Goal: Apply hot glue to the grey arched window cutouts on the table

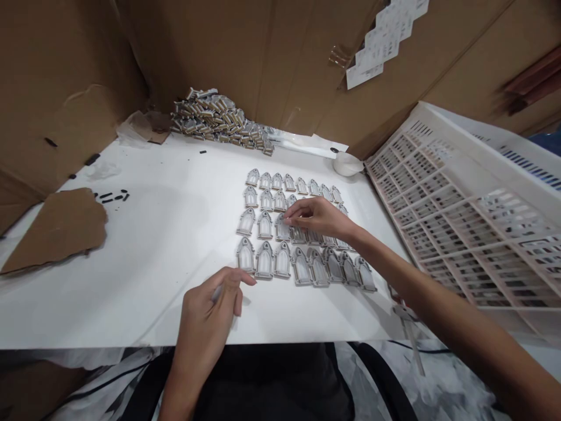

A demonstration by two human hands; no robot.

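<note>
Several small grey arch-shaped pieces point(264, 260) lie in four rows on the white table point(153, 234). Over the second and third rows, my right hand point(313, 215) has its thumb and forefinger pinched at one arch piece; whether it grips that piece or something smaller is hidden. My left hand point(221, 298) is below the front row's left end, fingers curled in. A pale object shows between its fingers, too small to name. At the back, many more such pieces are heaped in a pile point(219, 120).
A white plastic crate point(421, 175) leans at the right. A small white bowl point(347, 164) stands near its far end. Torn cardboard point(61, 228) and small black bits point(106, 195) lie at the left. Cardboard walls point(210, 47) enclose the back.
</note>
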